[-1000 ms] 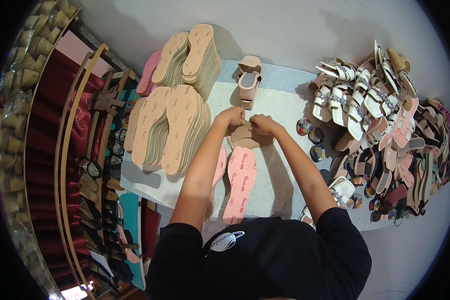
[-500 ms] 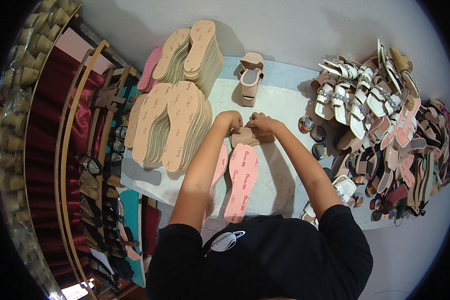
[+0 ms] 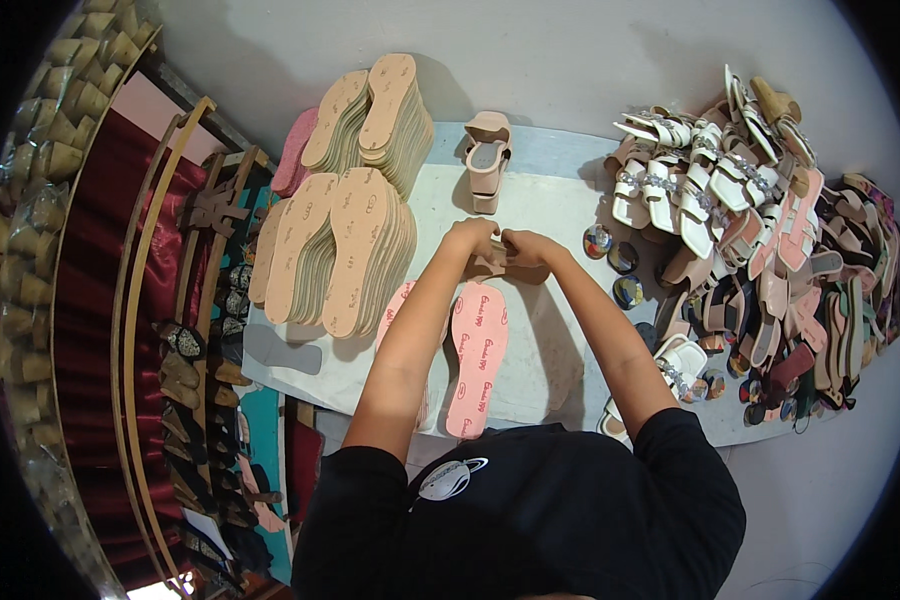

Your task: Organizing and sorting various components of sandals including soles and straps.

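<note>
At the middle of the table, my left hand (image 3: 477,238) and my right hand (image 3: 526,249) are closed on a beige sandal (image 3: 492,266), one on each side of it. Its far part is partly hidden behind my fingers. Just beneath it on the near side lies a pink printed insole (image 3: 477,360), with more pink insoles beside it, partly covered by my left forearm. Beyond my hands stands another beige heeled sandal (image 3: 487,160), upright with its strap at the far end.
Tall stacks of tan insoles (image 3: 355,250) fill the table's left side. A large pile of white and pink sandals (image 3: 700,190) covers the right side, with several round colourful pieces (image 3: 598,240) at its edge. A wooden rack (image 3: 185,270) with shoes stands at the left.
The beige sandal has been turned from lying crosswise to a more tilted position, and my hands have come closer together. The whole view has shifted slightly.
</note>
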The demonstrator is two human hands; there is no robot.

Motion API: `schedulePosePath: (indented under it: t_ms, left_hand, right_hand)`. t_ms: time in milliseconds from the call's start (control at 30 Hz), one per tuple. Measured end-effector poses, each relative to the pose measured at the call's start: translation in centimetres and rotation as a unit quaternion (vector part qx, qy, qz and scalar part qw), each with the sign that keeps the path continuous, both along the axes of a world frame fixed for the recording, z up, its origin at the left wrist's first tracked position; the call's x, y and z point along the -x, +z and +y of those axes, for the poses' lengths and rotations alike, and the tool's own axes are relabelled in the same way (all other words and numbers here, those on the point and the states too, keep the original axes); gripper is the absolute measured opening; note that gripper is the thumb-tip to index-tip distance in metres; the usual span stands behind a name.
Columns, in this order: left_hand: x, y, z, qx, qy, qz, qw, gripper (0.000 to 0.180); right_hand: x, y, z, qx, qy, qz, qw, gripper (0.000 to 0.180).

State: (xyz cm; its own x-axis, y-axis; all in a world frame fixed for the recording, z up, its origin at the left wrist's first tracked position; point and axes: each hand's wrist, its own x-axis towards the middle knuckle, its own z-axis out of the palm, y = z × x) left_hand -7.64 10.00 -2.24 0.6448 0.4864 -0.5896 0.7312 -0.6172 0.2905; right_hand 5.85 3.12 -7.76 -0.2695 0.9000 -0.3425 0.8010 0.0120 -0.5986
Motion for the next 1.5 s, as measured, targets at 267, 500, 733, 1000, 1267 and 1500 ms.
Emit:
schedulePosePath:
  t_ms: [267, 500, 733, 1000, 1267, 1500]
  left_hand:
    - [-1.3, 2.1, -4.2, -0.146, -0.017, -0.207, 0.967, 0.079]
    - [-4.6, 0.4, -15.8, -0.193, -0.182, -0.244, 0.933, 0.093]
    - [-5.5, -2.2, -22.1, -0.129, -0.217, -0.205, 0.946, 0.084]
    - [-6.0, -1.6, -25.6, -0.188, -0.077, -0.283, 0.937, 0.058]
    - [-12.4, -2.3, -28.4, -0.139, -0.036, -0.462, 0.875, 0.029]
    - [-18.3, -3.8, -28.3, -0.179, 0.041, -0.366, 0.912, 0.042]
  right_hand:
    - [-2.4, 2.9, -6.2, -0.078, -0.227, 0.115, 0.964, 0.047]
    - [-2.5, 0.0, -21.5, -0.091, -0.478, 0.268, 0.831, 0.053]
    - [0.0, 1.1, -27.1, -0.292, -0.480, -0.033, 0.826, 0.048]
    - [-0.6, 3.1, -32.4, -0.319, -0.528, 0.104, 0.780, 0.026]
    - [-4.8, 3.5, -34.3, -0.323, -0.539, 0.115, 0.769, 0.019]
    - [-9.1, 4.9, -36.5, -0.309, -0.515, 0.107, 0.792, 0.019]
